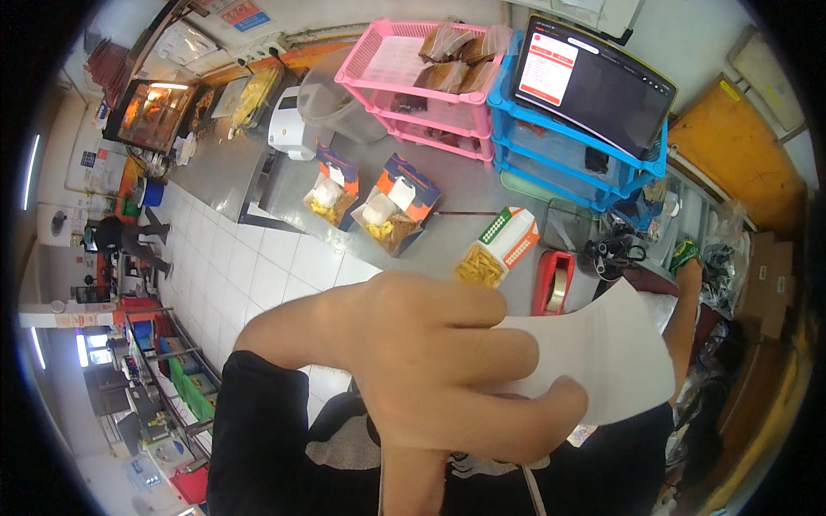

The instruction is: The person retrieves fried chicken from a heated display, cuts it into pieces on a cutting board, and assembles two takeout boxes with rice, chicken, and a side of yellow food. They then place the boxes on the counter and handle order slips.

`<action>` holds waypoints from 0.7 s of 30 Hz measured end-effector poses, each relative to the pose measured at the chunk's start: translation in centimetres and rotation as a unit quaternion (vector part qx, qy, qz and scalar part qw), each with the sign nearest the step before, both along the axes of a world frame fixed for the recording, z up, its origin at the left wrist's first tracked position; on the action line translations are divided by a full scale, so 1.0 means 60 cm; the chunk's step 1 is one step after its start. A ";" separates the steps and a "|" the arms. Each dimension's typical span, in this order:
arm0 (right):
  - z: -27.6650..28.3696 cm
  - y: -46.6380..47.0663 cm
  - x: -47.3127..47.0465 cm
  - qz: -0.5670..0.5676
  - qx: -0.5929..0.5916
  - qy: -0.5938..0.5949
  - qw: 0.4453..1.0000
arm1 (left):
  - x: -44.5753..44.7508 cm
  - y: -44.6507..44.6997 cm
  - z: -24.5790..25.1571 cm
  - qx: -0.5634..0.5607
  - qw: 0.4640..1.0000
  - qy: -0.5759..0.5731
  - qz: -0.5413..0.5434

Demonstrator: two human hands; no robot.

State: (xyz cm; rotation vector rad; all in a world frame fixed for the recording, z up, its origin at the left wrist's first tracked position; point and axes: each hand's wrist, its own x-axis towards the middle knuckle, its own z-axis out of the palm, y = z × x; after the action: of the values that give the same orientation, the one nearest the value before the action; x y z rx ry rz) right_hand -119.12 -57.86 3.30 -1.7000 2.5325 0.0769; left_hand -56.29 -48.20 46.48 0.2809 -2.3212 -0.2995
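Observation:
My left hand (pixel 445 367) crosses the middle of the view, back up, with a blank-looking white paper slip (pixel 606 361) pinched in its fingers. Far to the right, my right hand (pixel 689 263) reaches among plastic bags, at a green-and-yellow packet (pixel 683 253); its fingers are hidden, so the grip is unclear. Beyond my left hand a carton of French fries (pixel 497 245) lies on the steel counter (pixel 452 187). Two open cardboard meal boxes, a left box (pixel 332 187) and a right box (pixel 393 206), hold white rice mounds and yellow scrambled egg.
A red tape dispenser (pixel 554 284) stands by a black cup of utensils (pixel 610 255). Behind are a pink rack (pixel 419 93) with packets and a blue rack (pixel 561 148) bearing a lit tablet (pixel 590 84). A white label printer (pixel 290 126) sits farther left. Another person (pixel 126 235) stands across the tiled floor.

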 end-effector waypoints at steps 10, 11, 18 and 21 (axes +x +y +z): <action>0.180 0.060 0.098 -0.094 -0.111 0.059 0.988 | 0.023 0.046 0.027 0.036 0.994 0.033 0.101; 0.201 0.078 0.110 -0.123 -0.129 0.070 0.982 | 0.021 0.049 0.026 0.021 0.994 0.034 0.102; 0.180 0.256 0.390 -0.159 -0.328 -0.403 0.840 | 0.040 0.082 0.037 0.024 0.996 -0.081 0.042; 0.121 0.326 0.616 -0.135 -0.183 -0.649 0.726 | 0.055 0.096 0.055 0.036 0.993 -0.115 0.008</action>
State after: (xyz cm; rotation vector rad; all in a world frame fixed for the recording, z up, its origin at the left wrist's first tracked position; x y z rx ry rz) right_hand -82.17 -38.28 10.53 -0.7745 1.5976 -1.2267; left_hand -53.02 -42.42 49.78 0.3870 -2.5370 -0.3599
